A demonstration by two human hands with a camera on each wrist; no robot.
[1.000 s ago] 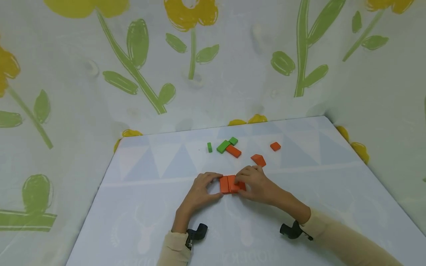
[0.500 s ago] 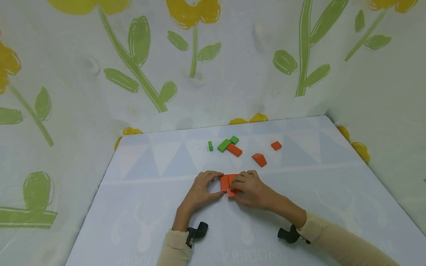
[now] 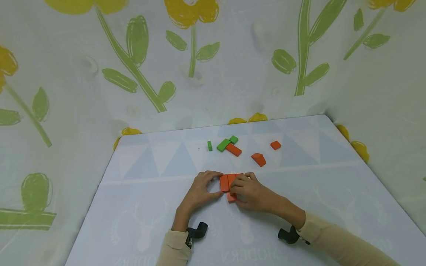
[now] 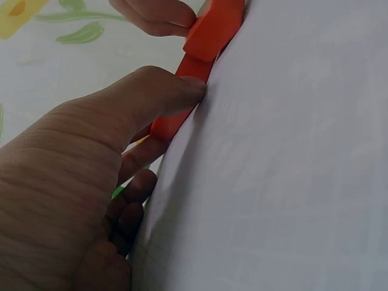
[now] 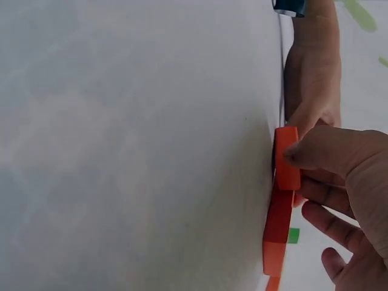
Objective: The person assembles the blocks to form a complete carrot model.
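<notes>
Head view, rectangular orange blocks [image 3: 224, 183], side-by-side

Flower-print wall [image 3: 233, 92] beyond your table covering [image 3: 133, 214]
You face yellow flowers [image 3: 209, 13] and green leaves [image 3: 137, 40]; your covering carries blue-grey triangles [image 3: 183, 162], deer heads [image 3: 246, 225] and faint lettering [image 3: 249, 255].

Block row [image 3: 224, 183] on table [image 3: 133, 207] — six more blocks [image 3: 259, 159] behind
</notes>
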